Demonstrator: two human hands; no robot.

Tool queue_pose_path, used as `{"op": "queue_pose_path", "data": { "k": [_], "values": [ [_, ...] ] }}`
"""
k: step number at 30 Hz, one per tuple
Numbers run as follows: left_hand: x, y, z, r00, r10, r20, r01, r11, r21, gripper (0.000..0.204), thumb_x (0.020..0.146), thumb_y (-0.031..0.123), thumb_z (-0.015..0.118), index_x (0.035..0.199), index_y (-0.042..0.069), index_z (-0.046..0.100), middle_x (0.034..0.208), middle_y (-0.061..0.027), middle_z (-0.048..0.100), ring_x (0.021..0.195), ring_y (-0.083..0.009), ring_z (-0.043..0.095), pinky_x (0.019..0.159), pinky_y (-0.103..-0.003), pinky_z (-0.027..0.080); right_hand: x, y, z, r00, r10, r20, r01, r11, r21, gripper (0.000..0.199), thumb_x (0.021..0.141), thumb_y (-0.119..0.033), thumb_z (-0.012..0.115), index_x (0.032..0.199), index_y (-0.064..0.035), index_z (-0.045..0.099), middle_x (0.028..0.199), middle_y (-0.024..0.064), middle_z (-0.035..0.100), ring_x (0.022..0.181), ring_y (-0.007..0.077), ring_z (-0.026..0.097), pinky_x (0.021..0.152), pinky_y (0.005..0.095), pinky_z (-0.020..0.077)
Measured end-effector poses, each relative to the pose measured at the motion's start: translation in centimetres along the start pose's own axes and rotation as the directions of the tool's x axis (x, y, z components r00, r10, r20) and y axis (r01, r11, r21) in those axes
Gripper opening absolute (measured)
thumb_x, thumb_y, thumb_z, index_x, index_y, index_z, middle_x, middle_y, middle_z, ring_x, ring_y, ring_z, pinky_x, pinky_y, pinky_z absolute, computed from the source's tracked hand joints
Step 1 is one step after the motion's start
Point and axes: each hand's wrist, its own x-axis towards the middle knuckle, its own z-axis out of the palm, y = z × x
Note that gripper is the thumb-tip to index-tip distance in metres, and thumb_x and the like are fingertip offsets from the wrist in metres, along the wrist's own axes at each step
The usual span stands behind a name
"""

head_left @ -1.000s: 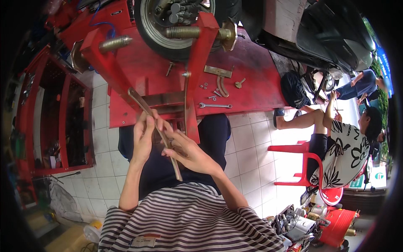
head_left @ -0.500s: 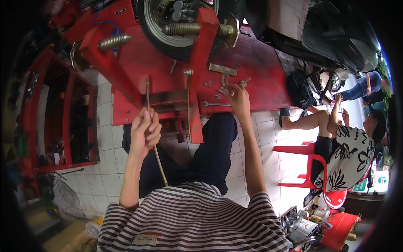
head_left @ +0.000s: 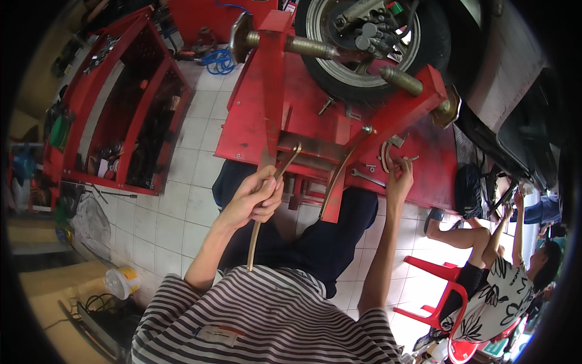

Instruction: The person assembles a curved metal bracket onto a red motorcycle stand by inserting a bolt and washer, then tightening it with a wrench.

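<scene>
My left hand (head_left: 257, 197) is closed round a long, thin metal bar (head_left: 253, 246) with a bent upper tip. The bar slants in front of a red steel stand, its lower end near my striped shirt. My right hand (head_left: 400, 181) is low over the red platform, its fingers bent together. What they pinch is too small to make out. Beside those fingers lie a curved metal piece (head_left: 384, 156) and a small metal part (head_left: 414, 158). An open-end wrench (head_left: 368, 177) and a few small fasteners (head_left: 371, 167) rest to the hand's left.
The stand's red arms (head_left: 273, 79) carry thick threaded bolts (head_left: 312, 47). Behind them is a wheel (head_left: 351, 79) with a tyre. A red shelf cabinet (head_left: 124, 164) stands at left, a white bucket (head_left: 123, 282) below it. At right a person (head_left: 494, 297) sits by a red chair (head_left: 439, 291).
The view has turned, so stand, platform and wheel appear further right. The bar in my left hand has tilted, its upper tip now leaning right. My right hand stays low by the small parts.
</scene>
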Motion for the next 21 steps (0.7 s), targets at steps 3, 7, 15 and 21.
{"op": "queue_pose_path", "data": {
  "k": [3, 7, 15, 21],
  "values": [
    [-1.4, -0.1, -1.0, 0.996, 0.085, 0.011, -0.085, 0.996, -0.032, 0.021, 0.107, 0.029, 0.045, 0.098, 0.010, 0.042, 0.069, 0.0018, 0.037, 0.045, -0.0023, 0.026, 0.037, -0.019, 0.018, -2.9, -4.5, -1.7, 0.988, 0.092, -0.120, -0.066, 0.976, 0.206, 0.008, 0.091, -0.007, 0.065, 0.095, 0.0004, 0.063, 0.092, 0.0131, 0.064, 0.077, 0.0241, 0.066, 0.070, 0.0335, 0.0504],
    [-2.7, 0.2, -1.9, 0.984, 0.173, -0.050, -0.178, 0.976, -0.123, 0.025, 0.106, 0.032, 0.047, 0.097, 0.010, 0.041, 0.068, 0.0013, 0.036, 0.045, -0.0024, 0.024, 0.037, -0.020, 0.017, -7.9, -10.4, -1.2, 1.000, -0.005, 0.000, 0.005, 0.927, 0.374, 0.012, 0.090, 0.006, 0.061, 0.101, 0.0005, 0.060, 0.085, 0.0116, 0.067, 0.071, 0.0161, 0.065, 0.067, 0.0264, 0.0487],
    [-1.8, 3.3, -1.4, 0.875, 0.266, -0.404, -0.243, 0.964, 0.107, 0.021, 0.105, 0.032, 0.051, 0.099, 0.013, 0.042, 0.062, 0.0065, 0.028, 0.042, -0.0010, 0.020, 0.037, -0.020, 0.011, -4.9, -23.1, 3.0, 0.887, -0.440, 0.140, 0.291, 0.767, 0.572, 0.022, 0.075, 0.007, 0.076, 0.094, -0.0034, 0.072, 0.088, 0.0069, 0.068, 0.073, 0.0141, 0.065, 0.061, 0.0246, 0.0481],
    [-0.1, 4.9, -0.2, 0.933, 0.219, -0.284, -0.187, 0.973, 0.134, 0.020, 0.106, 0.029, 0.049, 0.098, 0.011, 0.046, 0.056, 0.0085, 0.030, 0.040, -0.0016, 0.022, 0.038, -0.023, 0.014, -4.1, -25.8, 5.4, 0.873, -0.480, 0.085, 0.377, 0.775, 0.508, 0.045, 0.067, 0.002, 0.081, 0.109, -0.0080, 0.069, 0.088, 0.0007, 0.077, 0.080, 0.0153, 0.065, 0.076, 0.0260, 0.0503]
  ]
}}
